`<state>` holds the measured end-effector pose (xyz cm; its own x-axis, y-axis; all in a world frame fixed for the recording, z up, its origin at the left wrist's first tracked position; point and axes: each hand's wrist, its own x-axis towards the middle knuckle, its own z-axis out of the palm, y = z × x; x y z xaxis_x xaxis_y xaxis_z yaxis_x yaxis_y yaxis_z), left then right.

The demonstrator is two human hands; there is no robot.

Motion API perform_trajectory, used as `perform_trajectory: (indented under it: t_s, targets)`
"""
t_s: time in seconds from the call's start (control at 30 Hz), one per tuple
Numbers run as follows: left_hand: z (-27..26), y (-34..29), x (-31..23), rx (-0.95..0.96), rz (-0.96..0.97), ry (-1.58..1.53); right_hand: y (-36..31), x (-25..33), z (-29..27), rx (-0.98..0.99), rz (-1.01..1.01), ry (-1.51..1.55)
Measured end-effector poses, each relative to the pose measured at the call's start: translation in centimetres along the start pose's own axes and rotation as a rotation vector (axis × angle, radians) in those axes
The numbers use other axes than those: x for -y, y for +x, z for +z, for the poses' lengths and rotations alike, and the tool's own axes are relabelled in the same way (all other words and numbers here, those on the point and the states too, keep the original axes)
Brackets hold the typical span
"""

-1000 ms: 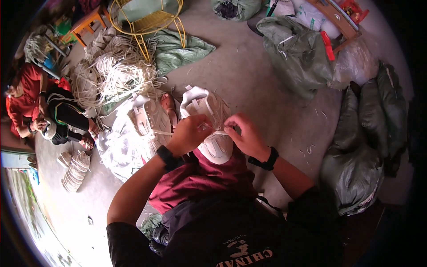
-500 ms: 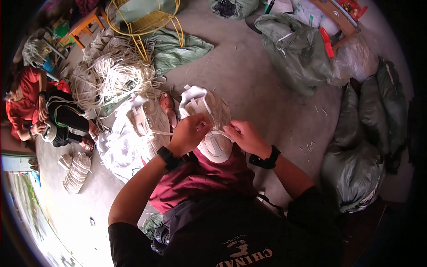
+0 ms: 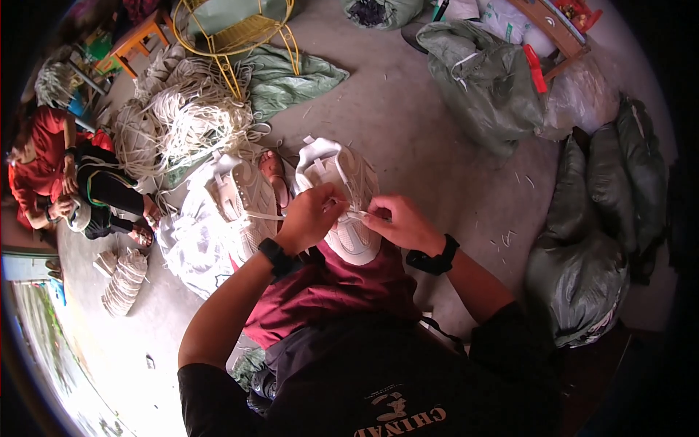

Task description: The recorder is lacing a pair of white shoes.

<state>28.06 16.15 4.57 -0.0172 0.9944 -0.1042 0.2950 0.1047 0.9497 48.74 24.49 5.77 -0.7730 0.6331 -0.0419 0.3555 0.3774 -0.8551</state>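
Note:
A white sneaker (image 3: pixel 355 247) rests on my maroon-clad lap, its toe toward me and its heel collar away. My left hand (image 3: pixel 312 217) is closed in a pinch on a white shoelace (image 3: pixel 266 215), whose loose length sticks out to the left. My right hand (image 3: pixel 406 224) pinches the lace over the right side of the sneaker's lacing, thumb and forefinger together. The exact path of the lace between my fingers is partly hidden. A second white sneaker (image 3: pixel 237 191) lies just left, on a white plastic bag (image 3: pixel 191 244).
A tangled heap of white laces (image 3: pixel 200 120) lies at far left, near a yellow chair frame (image 3: pixel 233 36). A seated person in red (image 3: pixel 47 153) handles a pale shoe at left. Dark green sacks (image 3: pixel 582 277) stand at right, another sack (image 3: pixel 480 87) beyond.
My right hand has shifted slightly left, closer to the middle of the sneaker's lacing, with the lace in its fingers. My left hand stays nearly in place.

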Motion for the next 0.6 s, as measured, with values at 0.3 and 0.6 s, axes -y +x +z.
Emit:
perform_trajectory:
  t_s: [0.3,0.6]
  targets:
    - [1.1,-0.8,-0.5,-0.076,-0.071,-0.24,-0.2,-1.4,-0.5,0.052,-0.016,-0.039]
    - [-4.4,-3.2,-1.0,-0.465,0.098,-0.248,-0.2,-2.1,-1.7,0.077,-0.049,-0.005]
